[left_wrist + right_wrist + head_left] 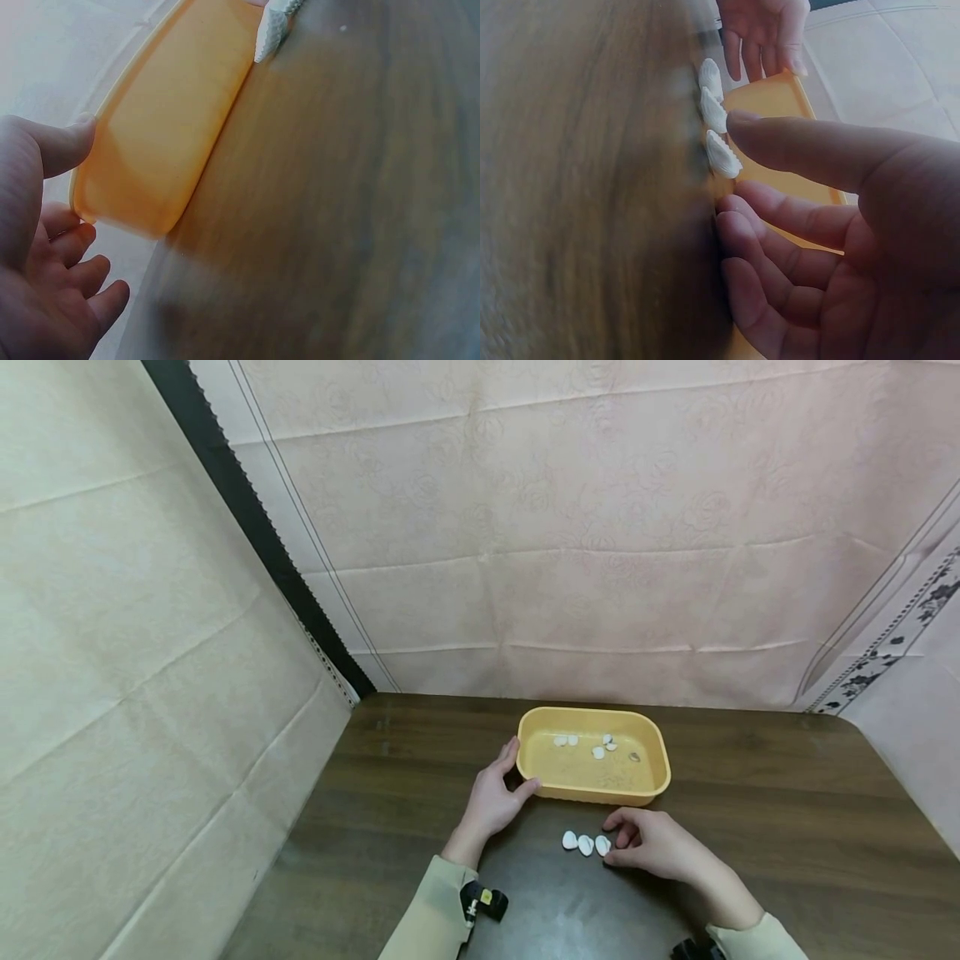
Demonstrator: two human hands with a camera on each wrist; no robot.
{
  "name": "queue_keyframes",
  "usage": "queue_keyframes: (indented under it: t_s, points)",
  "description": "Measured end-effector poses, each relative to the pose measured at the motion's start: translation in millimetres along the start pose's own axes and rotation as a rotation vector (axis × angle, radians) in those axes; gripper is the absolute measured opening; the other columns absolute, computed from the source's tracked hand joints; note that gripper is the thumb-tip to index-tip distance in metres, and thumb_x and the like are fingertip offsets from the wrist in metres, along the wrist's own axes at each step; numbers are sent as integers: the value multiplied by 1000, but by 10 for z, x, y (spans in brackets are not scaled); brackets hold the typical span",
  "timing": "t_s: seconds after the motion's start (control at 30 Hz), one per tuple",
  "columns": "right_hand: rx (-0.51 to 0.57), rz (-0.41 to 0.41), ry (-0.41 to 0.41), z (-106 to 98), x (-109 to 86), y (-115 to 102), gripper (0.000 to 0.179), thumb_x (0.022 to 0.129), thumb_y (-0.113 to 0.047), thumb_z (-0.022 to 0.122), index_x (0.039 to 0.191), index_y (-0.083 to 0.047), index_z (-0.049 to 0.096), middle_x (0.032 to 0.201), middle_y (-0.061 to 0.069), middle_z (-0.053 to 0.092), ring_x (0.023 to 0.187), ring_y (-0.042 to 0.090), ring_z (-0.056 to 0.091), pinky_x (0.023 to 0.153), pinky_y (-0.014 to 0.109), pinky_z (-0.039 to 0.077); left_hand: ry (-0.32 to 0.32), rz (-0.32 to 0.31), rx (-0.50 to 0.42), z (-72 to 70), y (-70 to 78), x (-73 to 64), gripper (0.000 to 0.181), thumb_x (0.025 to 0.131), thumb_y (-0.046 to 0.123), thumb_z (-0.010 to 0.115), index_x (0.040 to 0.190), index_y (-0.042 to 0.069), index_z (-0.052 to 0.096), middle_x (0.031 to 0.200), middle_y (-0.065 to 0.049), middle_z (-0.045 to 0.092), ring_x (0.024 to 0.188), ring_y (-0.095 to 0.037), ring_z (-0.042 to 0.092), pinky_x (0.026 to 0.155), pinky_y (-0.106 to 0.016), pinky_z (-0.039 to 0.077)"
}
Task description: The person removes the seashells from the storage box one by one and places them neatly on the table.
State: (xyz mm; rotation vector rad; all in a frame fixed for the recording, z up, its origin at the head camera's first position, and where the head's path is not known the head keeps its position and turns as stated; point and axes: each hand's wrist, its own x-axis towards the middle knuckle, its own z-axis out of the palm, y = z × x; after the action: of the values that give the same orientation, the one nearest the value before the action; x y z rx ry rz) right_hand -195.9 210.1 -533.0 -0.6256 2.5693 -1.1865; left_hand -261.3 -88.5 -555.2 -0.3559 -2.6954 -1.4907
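On the left, a pale cloth (112,652) is hung beside the brown table (360,827). Next, the left hand (495,797) is seen at the left end of the yellow tub (577,772). Its fingers are laid along the short side and its thumb is set at the near corner, so the tub is touched but not wrapped up tight. In the tub, small white bits (597,752) are scattered, with one darker bit (634,757) more to the right. On the table, on the near side of the tub, three white shells are set in a short row: the left shell (570,840), the middle shell (586,845) and the right shell (603,846). The right shell is found just to the left of the right hand (651,843), which is much nearer to it than the left hand. The long way of this shell is pointed roughly from the tub to the near side, so the thumb is placed by its near end and the first finger by its far end. A small gap is left between the two tips; whether the shell is touched cannot be told.
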Motion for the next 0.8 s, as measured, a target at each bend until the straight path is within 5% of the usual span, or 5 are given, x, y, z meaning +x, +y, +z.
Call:
queue_keyframes:
  t_s: [0.8]
  points:
    - [13,4,-26,-36,-15,3,34,87,-23,91,111,-7,71,81,-7,64,69,4,59,63,24,48,-1,-3,11,7,-19,9,80,100,25,78,166,8,37,172,-7,35,159,-23,30,128,-45,28]
